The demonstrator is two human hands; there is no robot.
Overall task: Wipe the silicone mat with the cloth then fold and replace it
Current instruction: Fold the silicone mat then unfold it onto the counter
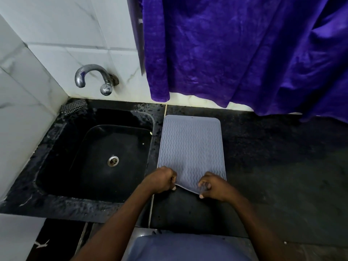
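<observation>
A grey silicone mat (pixel 191 146) with a wavy ribbed surface lies lengthwise on the black counter (pixel 273 166), just right of the sink. My left hand (pixel 162 179) pinches its near left corner. My right hand (pixel 213 186) pinches the near right corner, and the near edge is lifted slightly off the counter. A black-and-white checked cloth (pixel 74 107) lies crumpled at the back left corner of the sink surround, away from both hands.
A black sink (pixel 56 166) with a metal drain (pixel 113 160) sits left of the mat. A chrome tap (pixel 94 78) juts from the white tiled wall. A purple curtain (pixel 244 53) hangs over the counter's back edge.
</observation>
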